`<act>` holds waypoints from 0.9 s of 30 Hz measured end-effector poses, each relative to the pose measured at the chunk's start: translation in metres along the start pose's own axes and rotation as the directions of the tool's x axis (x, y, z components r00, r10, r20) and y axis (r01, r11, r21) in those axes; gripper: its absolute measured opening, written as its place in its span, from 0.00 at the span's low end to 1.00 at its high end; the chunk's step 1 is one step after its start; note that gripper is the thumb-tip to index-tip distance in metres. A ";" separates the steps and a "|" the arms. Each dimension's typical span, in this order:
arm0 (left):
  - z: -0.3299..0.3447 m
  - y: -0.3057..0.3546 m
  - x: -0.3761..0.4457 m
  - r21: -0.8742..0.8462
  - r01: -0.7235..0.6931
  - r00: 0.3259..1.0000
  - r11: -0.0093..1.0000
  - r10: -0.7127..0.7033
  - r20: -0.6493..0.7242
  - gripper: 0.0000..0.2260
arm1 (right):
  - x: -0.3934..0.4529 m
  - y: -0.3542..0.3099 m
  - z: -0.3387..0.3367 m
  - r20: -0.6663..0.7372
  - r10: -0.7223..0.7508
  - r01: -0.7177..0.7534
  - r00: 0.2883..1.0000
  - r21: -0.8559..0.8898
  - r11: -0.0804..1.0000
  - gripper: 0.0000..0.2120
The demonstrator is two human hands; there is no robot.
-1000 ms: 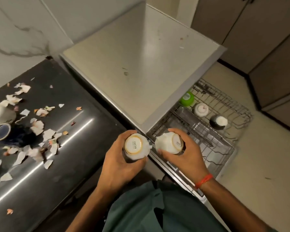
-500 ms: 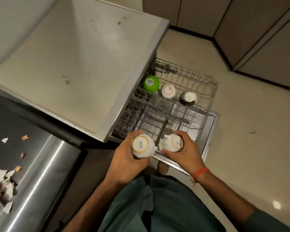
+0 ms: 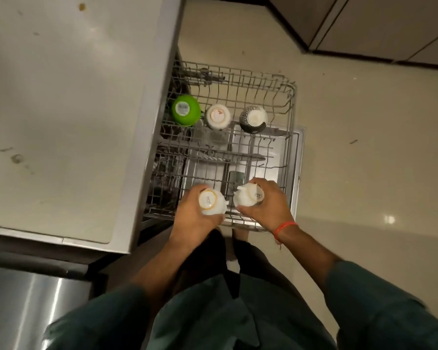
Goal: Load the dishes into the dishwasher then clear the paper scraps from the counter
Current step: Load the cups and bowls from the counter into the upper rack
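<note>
You've got a white cup (image 3: 211, 202) gripped in your left hand (image 3: 196, 218) and another (image 3: 247, 197) in your right hand (image 3: 268, 207), both bottoms-up over the rack (image 3: 292, 137) just beyond your hands.

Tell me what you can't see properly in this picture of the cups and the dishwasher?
Head view, the only one:
- Writing on the base of the left cup and right cup: too small and blurred to read.
- The insides of both cups: they are held base up.
- The left hand and right hand cover the cups' lower sides.
- The rack runs under the counter, which hides its left part.
- The paper scraps: out of frame.
</note>
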State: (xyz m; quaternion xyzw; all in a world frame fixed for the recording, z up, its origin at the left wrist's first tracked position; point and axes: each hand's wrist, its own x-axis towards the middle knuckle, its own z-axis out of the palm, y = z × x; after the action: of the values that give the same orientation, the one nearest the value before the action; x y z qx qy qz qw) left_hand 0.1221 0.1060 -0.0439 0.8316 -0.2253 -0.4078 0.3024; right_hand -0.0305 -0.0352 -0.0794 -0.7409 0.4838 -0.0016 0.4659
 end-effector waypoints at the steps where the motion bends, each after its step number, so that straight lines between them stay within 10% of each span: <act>1: 0.004 -0.003 0.008 0.028 -0.004 1.000 1.000 0.004 0.002 0.32 | 0.004 0.003 0.002 -0.003 0.013 -0.013 1.000 -0.031 0.999 0.33; 27: 0.043 -0.054 0.149 0.114 0.076 0.990 0.991 -0.062 -0.127 0.33 | 0.124 0.053 0.041 -0.042 0.081 -0.089 0.996 -0.236 0.968 0.32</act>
State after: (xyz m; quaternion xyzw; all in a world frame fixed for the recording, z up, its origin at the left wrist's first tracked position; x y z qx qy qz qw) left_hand 0.1787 0.0382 -0.1821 0.8789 -0.2011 -0.3518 0.2517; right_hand 0.0161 -0.1018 -0.1950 -0.7698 0.5191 0.0645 0.3657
